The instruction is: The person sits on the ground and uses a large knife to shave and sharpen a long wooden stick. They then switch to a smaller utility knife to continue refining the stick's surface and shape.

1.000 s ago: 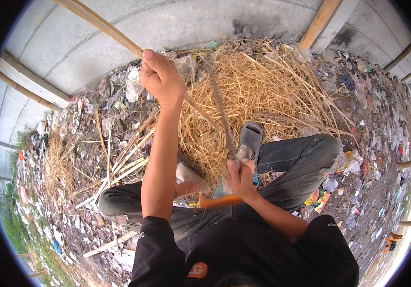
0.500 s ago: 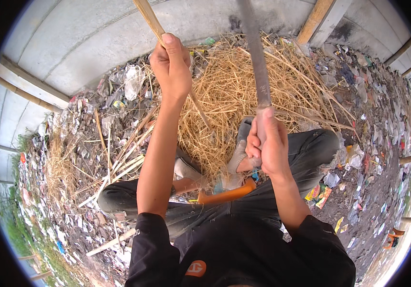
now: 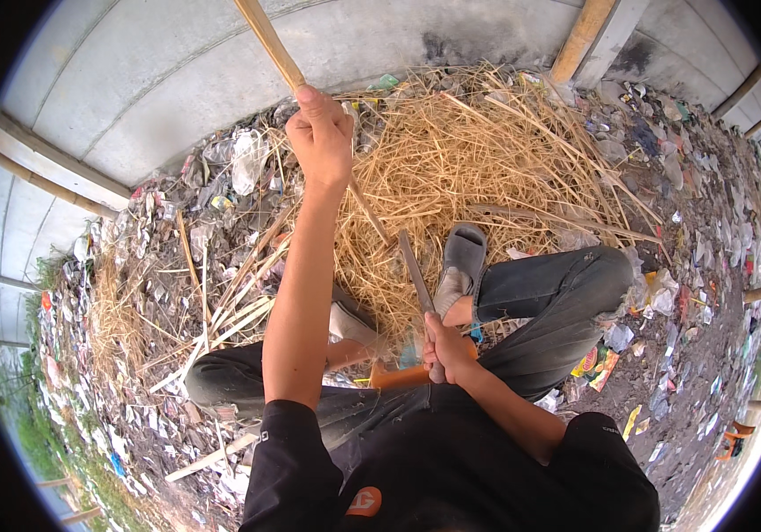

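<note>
Here, left hand grip closed round bamboo pole, right hand clenching blade below.

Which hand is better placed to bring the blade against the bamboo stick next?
Right. The right hand already grips the knife, blade pointing up toward the bamboo stick, which the raised left hand holds.

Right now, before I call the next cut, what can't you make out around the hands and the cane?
Head view only:
- Bamboo cane: top cut off by the picture's upper edge; lower end lost in the straw pile.
- Blade: its handle is hidden inside the right hand.
- Left hand: palm side faces away, grip unseen.
- Orange thing: mostly covered by that hand.
</note>
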Motion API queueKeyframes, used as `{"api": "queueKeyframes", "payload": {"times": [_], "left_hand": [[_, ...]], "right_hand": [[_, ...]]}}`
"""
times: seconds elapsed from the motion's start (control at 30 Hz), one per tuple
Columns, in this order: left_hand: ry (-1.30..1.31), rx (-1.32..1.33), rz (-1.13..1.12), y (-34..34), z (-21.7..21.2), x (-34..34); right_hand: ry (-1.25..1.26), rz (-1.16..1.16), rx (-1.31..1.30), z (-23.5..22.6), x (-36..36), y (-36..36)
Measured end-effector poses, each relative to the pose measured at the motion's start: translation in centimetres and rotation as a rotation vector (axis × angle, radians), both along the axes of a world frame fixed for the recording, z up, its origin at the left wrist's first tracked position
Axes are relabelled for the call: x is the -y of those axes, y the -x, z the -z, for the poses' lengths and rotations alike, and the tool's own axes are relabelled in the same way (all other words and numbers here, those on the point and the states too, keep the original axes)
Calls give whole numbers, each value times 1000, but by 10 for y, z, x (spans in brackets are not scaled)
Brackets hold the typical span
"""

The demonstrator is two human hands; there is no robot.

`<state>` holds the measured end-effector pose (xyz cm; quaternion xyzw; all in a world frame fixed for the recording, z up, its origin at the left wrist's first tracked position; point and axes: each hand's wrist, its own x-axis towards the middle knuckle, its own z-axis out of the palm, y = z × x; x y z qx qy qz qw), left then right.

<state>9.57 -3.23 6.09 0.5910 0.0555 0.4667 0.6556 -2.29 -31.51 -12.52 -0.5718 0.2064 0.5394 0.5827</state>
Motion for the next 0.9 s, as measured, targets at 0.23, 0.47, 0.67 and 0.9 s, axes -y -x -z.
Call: {"api": "queueKeyframes", "payload": {"times": [0.23, 0.47, 0.67, 0.9], "left_hand": [[-74, 1, -122, -6, 5, 9], [87, 10, -104, 34, 2, -11], [152, 66, -117, 96, 20, -45], [177, 128, -174, 125, -34, -41]], "right_hand": [[-678, 203, 777, -189, -44, -96], [-408, 27, 949, 8, -31, -30], [9, -323, 307, 59, -4, -33], [-51, -182, 641, 65, -12, -23]]}}
